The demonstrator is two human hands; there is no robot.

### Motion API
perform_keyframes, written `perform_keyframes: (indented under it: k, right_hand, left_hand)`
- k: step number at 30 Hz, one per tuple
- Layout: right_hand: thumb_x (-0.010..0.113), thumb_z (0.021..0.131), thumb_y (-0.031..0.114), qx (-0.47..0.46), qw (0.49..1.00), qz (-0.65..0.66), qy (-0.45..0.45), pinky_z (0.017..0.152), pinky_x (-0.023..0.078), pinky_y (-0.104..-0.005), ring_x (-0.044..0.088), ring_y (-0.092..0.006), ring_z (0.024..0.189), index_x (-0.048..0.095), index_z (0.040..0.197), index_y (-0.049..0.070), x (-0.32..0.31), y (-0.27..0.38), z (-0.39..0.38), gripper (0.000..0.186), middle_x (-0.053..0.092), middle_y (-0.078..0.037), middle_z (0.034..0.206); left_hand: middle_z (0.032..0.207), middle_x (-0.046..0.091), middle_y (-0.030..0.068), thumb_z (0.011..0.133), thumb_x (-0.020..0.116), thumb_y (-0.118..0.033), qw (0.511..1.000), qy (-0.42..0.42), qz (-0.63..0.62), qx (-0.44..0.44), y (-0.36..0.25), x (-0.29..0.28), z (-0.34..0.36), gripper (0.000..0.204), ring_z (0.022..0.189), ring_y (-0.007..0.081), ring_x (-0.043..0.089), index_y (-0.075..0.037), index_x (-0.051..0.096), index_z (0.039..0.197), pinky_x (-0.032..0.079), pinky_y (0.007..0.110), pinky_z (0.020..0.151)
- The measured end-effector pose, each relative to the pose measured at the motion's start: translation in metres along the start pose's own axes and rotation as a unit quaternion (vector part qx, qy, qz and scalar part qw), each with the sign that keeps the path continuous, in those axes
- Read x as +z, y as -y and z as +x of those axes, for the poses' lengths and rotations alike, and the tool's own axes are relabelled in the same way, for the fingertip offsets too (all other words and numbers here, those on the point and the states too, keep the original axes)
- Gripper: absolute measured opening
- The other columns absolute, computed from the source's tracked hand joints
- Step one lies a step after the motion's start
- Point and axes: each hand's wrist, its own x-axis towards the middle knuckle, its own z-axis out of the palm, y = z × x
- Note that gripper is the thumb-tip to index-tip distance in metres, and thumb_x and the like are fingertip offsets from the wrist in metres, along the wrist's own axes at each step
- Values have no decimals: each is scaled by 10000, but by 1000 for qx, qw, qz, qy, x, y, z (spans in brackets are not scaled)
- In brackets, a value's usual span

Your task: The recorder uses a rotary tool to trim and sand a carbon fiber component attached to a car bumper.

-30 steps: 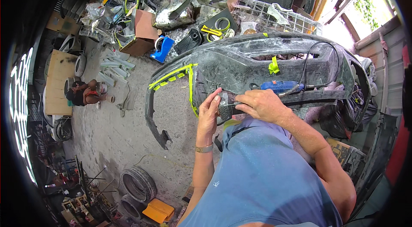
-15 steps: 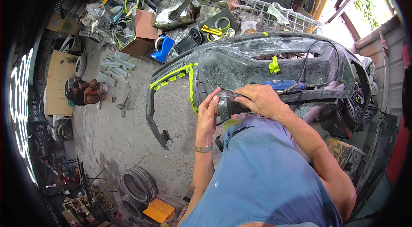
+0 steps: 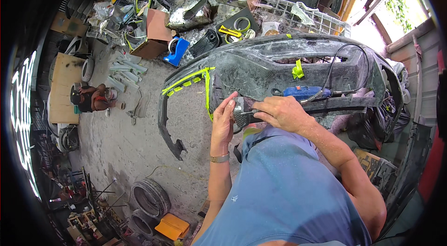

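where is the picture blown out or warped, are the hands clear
Head view: daylight whites out the opening, upper right; head view: the bright strip at far left bows; head view: left hand and right hand look fairly sharp, the dark piece between them murkier.

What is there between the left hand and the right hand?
In the head view, a small dark piece lies between left hand and right hand.

bumper [image 3: 260,74]: matt dark plastic, scuffed, dusty. piece [image 3: 240,118]: textured, weave-like surface. tool [image 3: 300,92]: smooth blue plastic. shirt [image 3: 293,190]: matt cloth. floor [image 3: 116,153]: rough concrete. bags [image 3: 362,130]: thin glossy plastic. box [image 3: 157,25]: matt cardboard.
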Motion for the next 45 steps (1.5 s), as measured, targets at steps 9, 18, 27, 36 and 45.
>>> perform_keyframes:
  k: [9, 18, 27, 36, 45]
  right_hand:
    - [629, 909, 354, -13, 1000, -22, -16, 605, 515, -395, 657, -270, 751, 609, 1007, 128, 0, -1, 0, 247, 602, -68, 755]
    - [623, 915, 345, 0, 999, -30, -15, 632, 526, -403, 661, -285, 766, 627, 1026, 120, 0, -4, 6, 251, 620, -84, 780]
    - [629, 917, 294, 2, 996, 83, -21, 722, 519, -411, 658, -318, 855, 629, 1045, 62, 6, 7, 14, 264, 669, -116, 945]
    - [642, 912, 313, 18, 992, 115, -50, 694, 508, -425, 656, -313, 861, 613, 1029, 67, 6, 3, 20, 274, 661, -112, 915]
    - [719, 871, 246, 183, 963, 193, -40, 610, 448, -388, 590, -320, 644, 604, 878, 9, -1, -5, 14, 264, 580, -161, 688]
  left_hand:
    - [881, 637, -64, 980, 611, -181, 1000, 8, 10, 5, 3, -1, -1, 357, 702, -18, 522, -4, 600, 1290, 406, 151, 602]
    - [896, 643, -47, 983, 600, -176, 1000, 12, 26, 0, 6, -5, -1, 366, 717, 1, 545, 1, 586, 1302, 434, 172, 621]
    - [1130, 673, 107, 1012, 488, -308, 999, 24, -33, 24, -10, -7, -6, 474, 982, 153, 667, 32, 520, 1341, 544, 283, 857]
    - [1151, 654, 118, 1028, 485, -254, 993, 9, -113, 38, -14, -9, -5, 435, 952, 146, 671, 16, 478, 1369, 592, 271, 778]
    - [1284, 586, 201, 1011, 498, -107, 934, 16, -343, 100, 9, -6, -4, 436, 1083, 274, 656, -28, 408, 1430, 605, 350, 897]
